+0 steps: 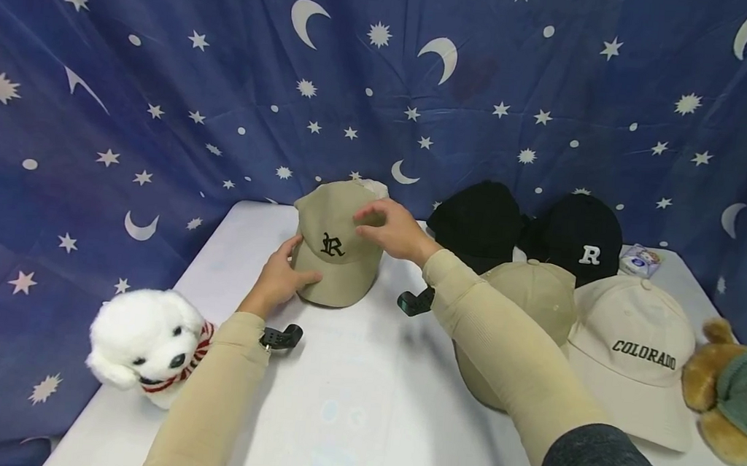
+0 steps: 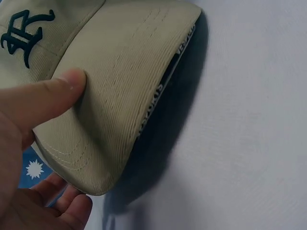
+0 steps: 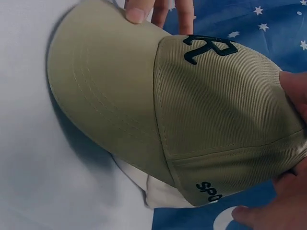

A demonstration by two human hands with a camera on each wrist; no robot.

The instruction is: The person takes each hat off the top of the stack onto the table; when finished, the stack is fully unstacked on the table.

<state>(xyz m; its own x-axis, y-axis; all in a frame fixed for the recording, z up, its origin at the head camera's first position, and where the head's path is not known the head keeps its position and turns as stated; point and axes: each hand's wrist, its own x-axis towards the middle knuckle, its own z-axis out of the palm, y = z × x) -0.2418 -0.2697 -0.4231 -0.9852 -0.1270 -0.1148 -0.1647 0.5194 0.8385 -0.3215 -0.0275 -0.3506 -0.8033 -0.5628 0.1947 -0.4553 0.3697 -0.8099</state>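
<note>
A khaki baseball cap (image 1: pixel 337 281) with dark letter embroidery stands at the back left of the table, brim toward me. My left hand (image 1: pixel 281 277) grips its brim: in the left wrist view the thumb (image 2: pixel 62 91) presses on top and the other fingers lie at the brim's lower edge. My right hand (image 1: pixel 400 231) is at the crown's right side. In the right wrist view the crown (image 3: pixel 220 96) lies between its thumb and curled fingers, one finger reaching out behind. A whitish piece (image 3: pixel 168 191) shows from behind the cap.
Right of it are a black cap (image 1: pixel 483 220), a black cap with a white R (image 1: pixel 578 231), another khaki cap (image 1: pixel 540 294) and a cream COLORADO cap (image 1: pixel 636 327). A small clear packet (image 1: pixel 640 260), a teddy bear (image 1: pixel 739 393) and a white plush dog (image 1: pixel 141 339) flank them; a starry curtain (image 1: pixel 360 64) hangs behind.
</note>
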